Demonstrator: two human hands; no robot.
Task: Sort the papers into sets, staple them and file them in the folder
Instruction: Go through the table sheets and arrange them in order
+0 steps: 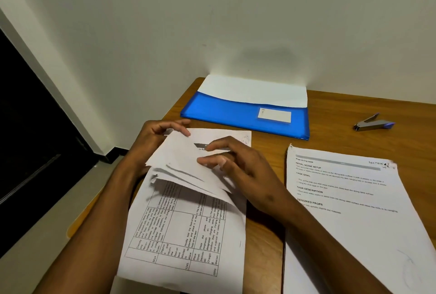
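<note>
Head view of a wooden table (266,201) set against a pale wall (212,15). Both forearms reach in from the near edge and converge on a stack of papers (184,230) lying at the near left of the table, its top sheet printed with a table of text turned sideways. The left hand (151,138) is at the far left corner of the stack, wrist bent and fingers curled over the lifted edge of several raised sheets (179,159), which it holds up and fanned above the rest of the stack. The right hand (238,164) lies across the right side of the stack, palm down, its fingers extended and slightly spread, with the fingertips (205,160) resting on the raised sheets; it grips nothing, the hand being flat and loose. To the right, apart from the stack, lies a second set of papers (349,218) headed with printed section titles. At the far side, close to the wall, a blue folder (238,114) lies flat with white paper (254,91) showing out of its far edge and a white label (274,115) on its cover. A stapler (374,123) sits at the far right, well apart from both sets
</note>
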